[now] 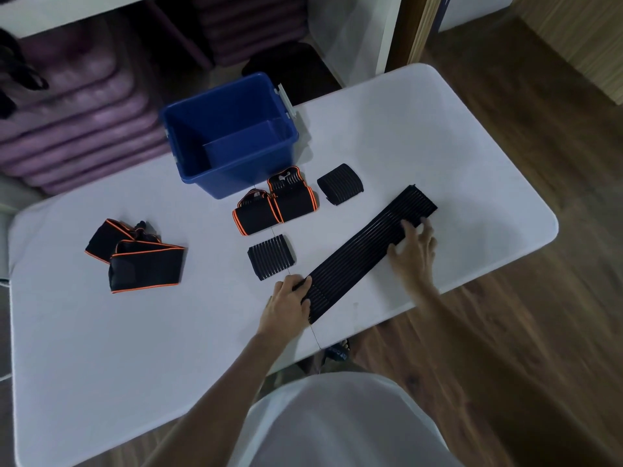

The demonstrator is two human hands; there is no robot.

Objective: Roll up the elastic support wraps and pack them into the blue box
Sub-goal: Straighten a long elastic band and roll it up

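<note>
Two hands, left (286, 303) gripping, right (413, 246) flat, hold a wrap (367, 251) on the white table (101, 332) over wood floor (539, 315).

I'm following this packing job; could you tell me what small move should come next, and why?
Probably the left hand should start curling its near end of the long black wrap into a roll. The wrap lies flat, the right hand rests farther along it, and the blue box looks empty.

Dim, bluish light overall; my white surface (404, 136) is brightest. Soft shadows beside the blue box (229, 129). Edges bend, far-left corner blurred.
</note>
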